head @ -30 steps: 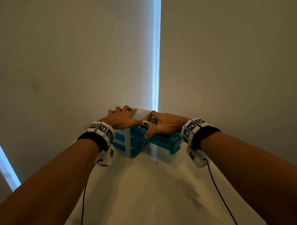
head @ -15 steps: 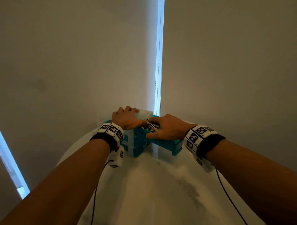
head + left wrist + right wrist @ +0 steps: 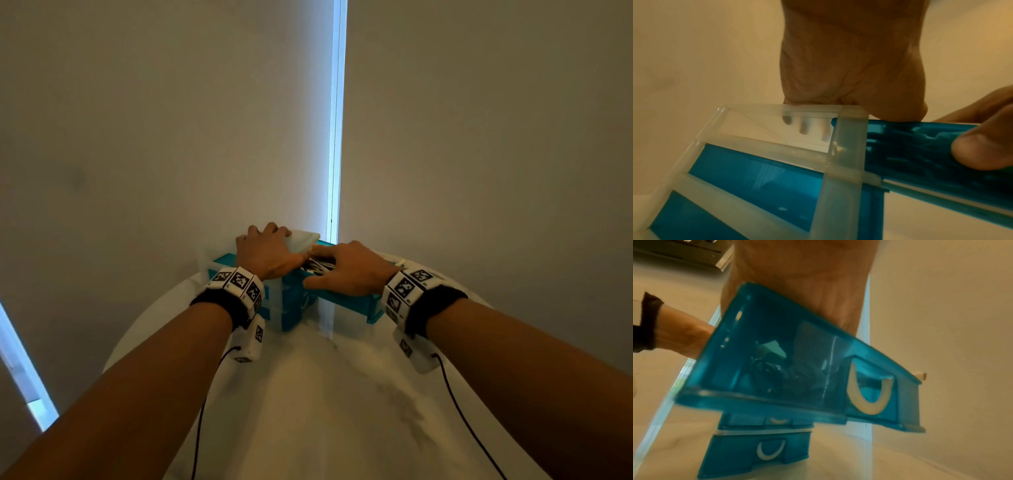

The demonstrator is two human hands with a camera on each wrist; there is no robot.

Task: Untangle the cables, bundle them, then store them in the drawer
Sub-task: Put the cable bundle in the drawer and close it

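A small cabinet [image 3: 291, 310] with a clear frame [image 3: 846, 146] and teal drawers stands at the far edge of the round white table [image 3: 325, 404]. Its top drawer [image 3: 352, 303] is pulled out to the right. Bundled cables [image 3: 320, 266] lie inside it and show dark through the teal wall [image 3: 781, 371]. My left hand [image 3: 270, 251] rests on the cabinet's top with the fingers bent over the far edge. My right hand [image 3: 349, 270] lies flat over the open drawer, fingers on the cables, thumb [image 3: 978, 151] against the drawer's near wall.
The two lower drawers [image 3: 764, 452] with white curved handles are pushed in. A wall with a bright vertical gap [image 3: 337, 120] rises right behind the cabinet. A white plug end [image 3: 920, 375] pokes past the drawer's front corner. The table's rim curves off on both sides.
The view has shifted a little. Both hands stay where they were, the left on the cabinet, the right over the drawer with its fingers lying flatter on the cables.
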